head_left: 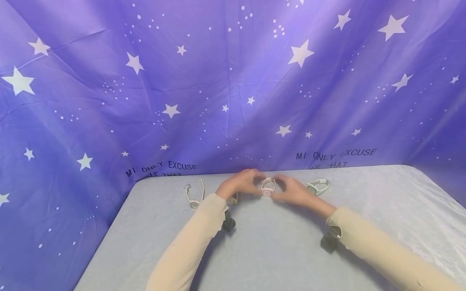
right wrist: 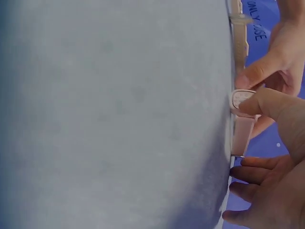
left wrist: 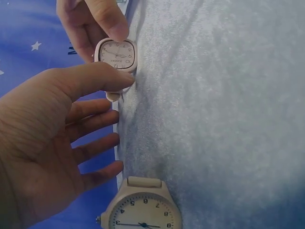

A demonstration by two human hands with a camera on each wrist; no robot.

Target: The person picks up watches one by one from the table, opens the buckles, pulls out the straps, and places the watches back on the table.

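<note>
A pink wristwatch [head_left: 267, 192] with a rounded rectangular case stands on its side between my two hands, its strap looping up behind the dial. My left hand [head_left: 247, 182] holds its left side; in the left wrist view the left thumb lies along the case [left wrist: 116, 55] while the other fingers spread loosely below. From the other side my right hand [head_left: 293, 190] pinches it, with the thumb at the case edge in the right wrist view and the remaining fingers extended. The fingertips behind the strap are partly hidden.
A light watch with an open strap [head_left: 194, 204] lies left. Beside the left wrist is a round beige watch [left wrist: 145, 210], partly covered in the head view. To the right sits a pale green watch [head_left: 313, 189]. Behind the grey cloth-covered table [head_left: 276, 250] hangs a purple star curtain [head_left: 233, 81].
</note>
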